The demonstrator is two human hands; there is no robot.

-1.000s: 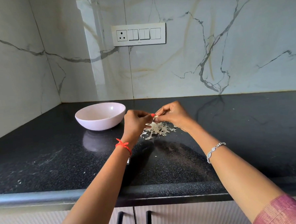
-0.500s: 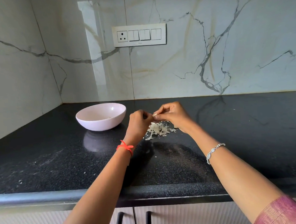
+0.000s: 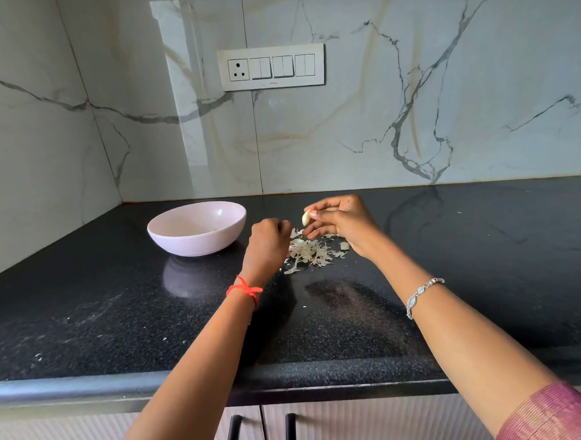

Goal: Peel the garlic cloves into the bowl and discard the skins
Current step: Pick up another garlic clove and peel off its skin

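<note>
Left hand withdrawn, right hand pinching clove

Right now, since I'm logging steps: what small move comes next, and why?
Probably carry the clove left and drop it in the bowl. The right hand pinches it, it looks bare, and the skins lie on the counter below.

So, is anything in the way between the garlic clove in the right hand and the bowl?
Only the left hand: it sits low between the garlic clove, pinched in the right hand, and the bowl. Above it the way looks open.
</note>
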